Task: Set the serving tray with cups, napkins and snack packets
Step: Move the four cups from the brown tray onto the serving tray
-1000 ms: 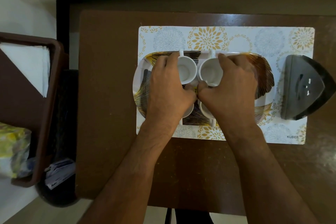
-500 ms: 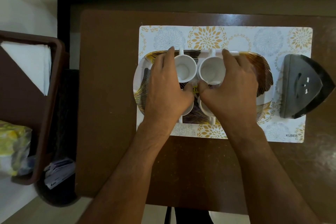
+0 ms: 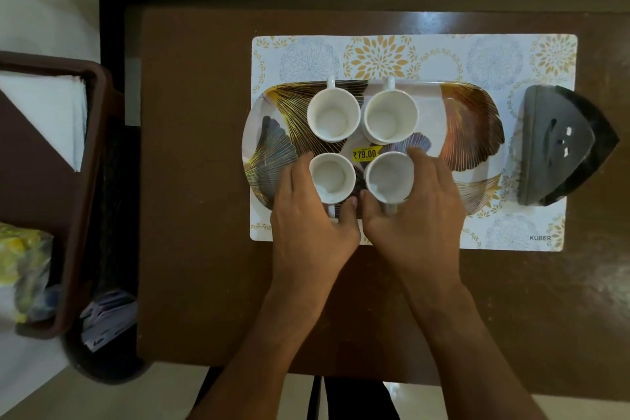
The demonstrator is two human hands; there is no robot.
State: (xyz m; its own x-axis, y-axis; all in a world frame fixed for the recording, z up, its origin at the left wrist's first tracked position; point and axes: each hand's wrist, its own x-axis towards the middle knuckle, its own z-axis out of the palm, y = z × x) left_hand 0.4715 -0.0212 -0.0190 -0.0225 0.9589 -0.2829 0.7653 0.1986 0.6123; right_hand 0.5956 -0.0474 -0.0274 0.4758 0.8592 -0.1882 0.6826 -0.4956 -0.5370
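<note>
Four white cups stand in a square on the leaf-patterned serving tray [image 3: 474,133], which lies on a floral placemat [image 3: 443,54] on the brown table [image 3: 191,181]. The left hand [image 3: 306,225] curls round the near-left cup [image 3: 332,176], while the right hand [image 3: 416,215] grips the near-right cup [image 3: 388,176]. The two far cups [image 3: 333,116] stand untouched.

Two bare forearms, no sleeves in view, faint hair along both. Left hand [image 3: 308,222] and right hand [image 3: 414,220] without gloves, rings, watch or bands. Short, unpainted nails on the fingers [image 3: 353,203]. Nothing else of the body visible.
</note>
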